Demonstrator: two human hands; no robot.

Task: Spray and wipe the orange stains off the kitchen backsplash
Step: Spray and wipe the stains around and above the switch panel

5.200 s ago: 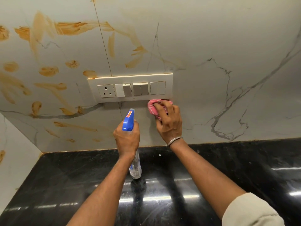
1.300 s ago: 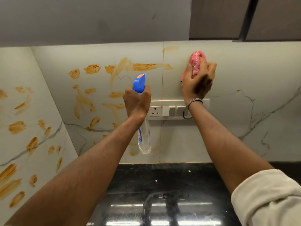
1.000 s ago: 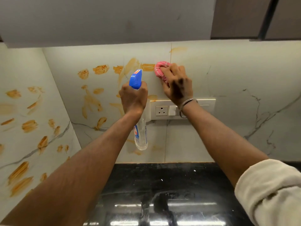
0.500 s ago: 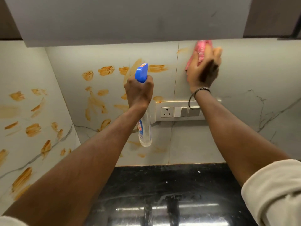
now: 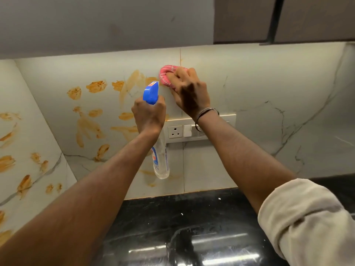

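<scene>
High on the backsplash, just above the switch panel, the right grip presses a bunched pink cloth to the tile, fingers curled over it, at the edge of the top smear. Wiping step, I'd say, and far from done: orange stains cover the tile to the left and the side wall. Left grip wraps the spray bottle, nozzle up, near the wall. Next call: sweep the cloth leftward, or spray that patch first. Wet spray near that panel is the hazard, and the bottle arm crowds the cloth's path. Black tabletop below.
</scene>
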